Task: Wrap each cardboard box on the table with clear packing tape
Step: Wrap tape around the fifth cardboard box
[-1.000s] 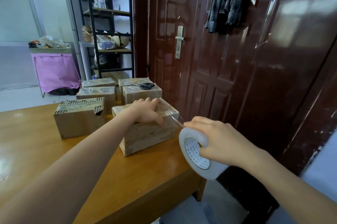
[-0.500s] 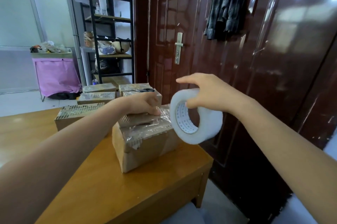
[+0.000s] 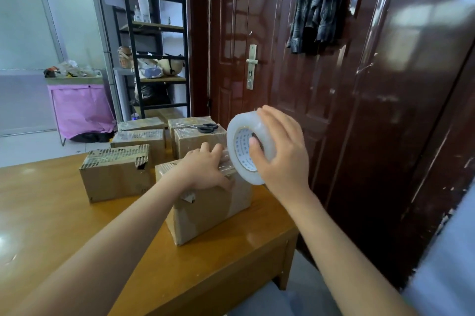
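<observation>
**Box under tape, near right corner of table**

We see the left hand (image 3: 205, 171) lying flat on top of the nearest cardboard box (image 3: 208, 210), fingers extended and pressing on the clear tape (image 3: 226, 165) wrinkled across the lid. This box sits on the wooden table (image 3: 77, 238), close to its right-hand edge.

The right hand (image 3: 280, 151) holds the tape roll (image 3: 248, 148) just above the box's far right corner. Its thumb hooks into the core and its fingers curl over the outer rim. The roll stands on edge, its printed core turned toward the camera, its lower rim just beside the fingertips of the left hand.

A second box (image 3: 117, 176) with a torn, ribbed top stands just left of the first. Three more boxes (image 3: 140, 139) are grouped behind; scissors (image 3: 203, 127) lie on the rightmost of them.
</observation>
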Action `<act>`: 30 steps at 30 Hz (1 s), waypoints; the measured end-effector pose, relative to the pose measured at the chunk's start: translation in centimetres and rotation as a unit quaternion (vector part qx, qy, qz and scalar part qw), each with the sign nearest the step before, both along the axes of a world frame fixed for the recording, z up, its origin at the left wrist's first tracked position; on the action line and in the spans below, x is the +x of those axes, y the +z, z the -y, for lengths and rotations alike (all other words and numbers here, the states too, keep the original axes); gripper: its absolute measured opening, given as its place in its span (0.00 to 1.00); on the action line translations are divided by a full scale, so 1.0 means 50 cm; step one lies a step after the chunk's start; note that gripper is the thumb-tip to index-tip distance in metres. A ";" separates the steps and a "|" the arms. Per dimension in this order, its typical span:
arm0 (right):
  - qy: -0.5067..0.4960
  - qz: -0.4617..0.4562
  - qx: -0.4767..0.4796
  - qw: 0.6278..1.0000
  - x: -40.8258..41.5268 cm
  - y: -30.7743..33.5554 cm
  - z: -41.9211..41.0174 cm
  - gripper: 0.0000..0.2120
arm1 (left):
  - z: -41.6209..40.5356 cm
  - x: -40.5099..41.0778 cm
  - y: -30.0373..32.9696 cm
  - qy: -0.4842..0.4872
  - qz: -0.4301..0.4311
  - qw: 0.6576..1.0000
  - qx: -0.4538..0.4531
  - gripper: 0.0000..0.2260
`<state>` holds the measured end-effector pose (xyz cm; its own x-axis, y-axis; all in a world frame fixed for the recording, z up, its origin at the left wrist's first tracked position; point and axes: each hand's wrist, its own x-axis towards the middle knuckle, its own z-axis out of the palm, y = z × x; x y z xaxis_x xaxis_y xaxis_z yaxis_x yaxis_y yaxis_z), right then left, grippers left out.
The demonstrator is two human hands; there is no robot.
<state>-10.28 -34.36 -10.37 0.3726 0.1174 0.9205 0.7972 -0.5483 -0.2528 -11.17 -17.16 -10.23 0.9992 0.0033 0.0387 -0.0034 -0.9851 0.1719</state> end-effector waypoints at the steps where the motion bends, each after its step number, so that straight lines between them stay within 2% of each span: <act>1: -0.006 0.016 0.013 1.000 -0.004 -0.031 -0.003 0.24 | -0.002 0.001 -0.001 0.004 0.003 1.000 -0.007 0.37; 5: 0.017 0.021 0.095 0.995 -0.001 -0.108 -0.030 0.32 | -0.001 0.001 -0.001 0.004 0.015 1.000 -0.010 0.38; 8: 0.012 0.033 0.115 0.993 -0.001 -0.105 -0.044 0.31 | -0.004 -0.001 0.002 0.000 0.020 1.000 -0.018 0.36; 11: 0.009 0.009 0.040 0.999 -0.015 -0.077 -0.004 0.34 | -0.003 0.002 0.005 -0.008 0.019 1.000 0.014 0.35; 13: 0.017 -0.033 -0.053 0.998 -0.033 -0.057 0.049 0.37 | -0.005 0.007 0.008 -0.004 0.010 1.000 0.023 0.35; 15: 0.017 -0.104 -0.158 0.982 -0.066 -0.038 0.106 0.39 | -0.009 0.011 0.020 0.005 -0.012 1.000 0.011 0.37; 17: 0.000 -0.206 -0.276 0.939 -0.102 -0.005 0.161 0.40 | -0.017 0.022 0.034 0.000 -0.033 0.999 0.005 0.41; 19: -0.008 -0.331 -0.427 0.841 -0.124 0.032 0.200 0.41 | -0.025 0.034 0.048 -0.001 -0.046 0.999 -0.024 0.44; 21: 0.016 -0.407 -0.543 0.735 -0.129 0.062 0.218 0.40 | -0.026 0.049 0.055 -0.013 -0.053 0.997 -0.057 0.44; 22: 0.025 -0.419 -0.570 0.707 -0.127 0.070 0.217 0.39 | -0.024 0.055 0.057 -0.020 -0.061 0.996 -0.067 0.43; 24: 0.017 -0.410 -0.583 0.702 -0.117 0.076 0.208 0.39 | -0.027 0.067 0.066 -0.025 -0.080 0.989 -0.123 0.38; 27: -0.010 -0.363 -0.575 0.733 -0.088 0.079 0.195 0.38 | -0.053 0.079 0.073 -0.006 -0.122 0.960 -0.251 0.35; 29: -0.006 -0.351 -0.562 0.749 -0.072 0.083 0.182 0.38 | -0.076 0.077 0.073 0.009 -0.157 0.944 -0.291 0.36; 30: -0.001 -0.350 -0.559 0.752 -0.065 0.082 0.173 0.38 | -0.085 0.076 0.070 0.015 -0.190 0.932 -0.309 0.41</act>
